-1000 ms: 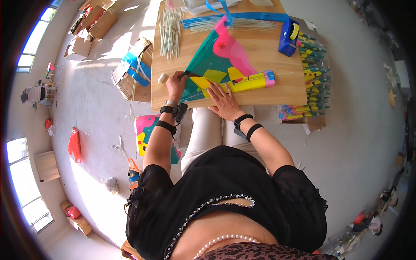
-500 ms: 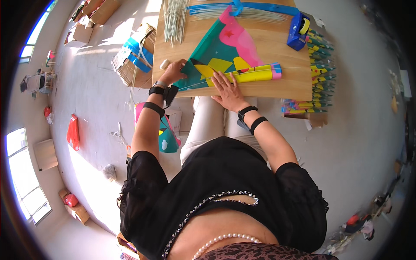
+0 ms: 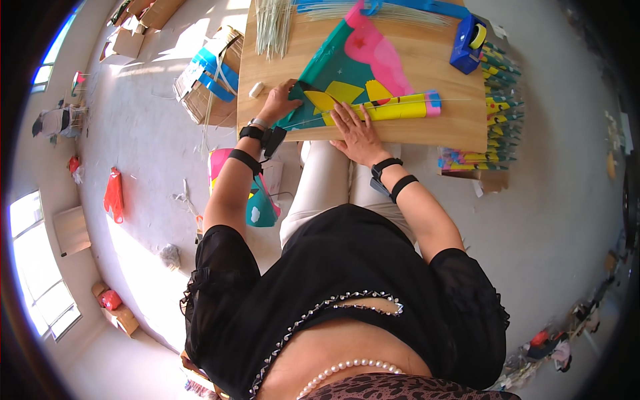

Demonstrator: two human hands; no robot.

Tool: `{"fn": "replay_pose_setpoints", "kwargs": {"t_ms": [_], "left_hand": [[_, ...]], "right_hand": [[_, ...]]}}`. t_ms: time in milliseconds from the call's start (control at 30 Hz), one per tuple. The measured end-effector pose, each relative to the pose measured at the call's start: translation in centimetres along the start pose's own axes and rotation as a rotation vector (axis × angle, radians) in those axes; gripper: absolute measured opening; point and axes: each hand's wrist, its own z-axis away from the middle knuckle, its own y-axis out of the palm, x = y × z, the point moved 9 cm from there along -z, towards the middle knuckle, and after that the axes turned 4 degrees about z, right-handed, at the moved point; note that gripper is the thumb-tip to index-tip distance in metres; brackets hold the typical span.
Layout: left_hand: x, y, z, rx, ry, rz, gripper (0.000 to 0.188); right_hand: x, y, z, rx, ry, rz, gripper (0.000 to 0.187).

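A partly folded kite (image 3: 357, 80) of teal, pink and yellow sheet lies on the wooden table. Its yellow near edge is rolled or folded into a flat tube (image 3: 407, 107), with a thin pale rod along it. My right hand (image 3: 357, 133) lies flat on the left part of this yellow roll, fingers spread. At the kite's left corner is my left hand (image 3: 279, 105), thumb and fingers apart, touching the teal sheet and gripping nothing that I can see. A small white block (image 3: 257, 89) sits just beyond my left hand.
Bundled thin rods (image 3: 272, 33) and a blue strap (image 3: 440, 8) lie along the table's far side. A blue tape dispenser (image 3: 467, 50) stands at the right edge. Beside the table are many folded kites (image 3: 497, 120) and, leftward, a cardboard box (image 3: 207, 80).
My left hand has loosened its curled fingers at the kite's corner, and the thumb now stands apart. The right hand stays flat on the yellow roll. The whole view has shifted slightly.
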Motion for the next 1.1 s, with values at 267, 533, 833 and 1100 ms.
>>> {"fn": "replay_pose_setpoints", "kwargs": {"t_ms": [267, 533, 833, 1100], "left_hand": [[-2.8, 1.1, 0.7, -0.274, 0.091, -0.059, 0.047], [-7.5, 2.8, 3.8, -0.35, 0.251, -0.326, 0.04], [-8.3, 5.6, 5.9, -0.16, 0.355, -0.555, 0.054], [-8.1, 5.8, 6.1, -0.155, 0.327, -0.592, 0.058]], "right_hand": [[0.1, 0.0, 0.3, 0.011, 0.015, 0.004, 0.087], [0.1, -1.0, 0.3, -0.038, 0.012, -0.037, 0.083], [0.1, 0.1, 0.3, -0.049, 0.023, -0.029, 0.082], [0.1, -0.3, 0.3, -0.078, 0.011, -0.049, 0.08]]}}
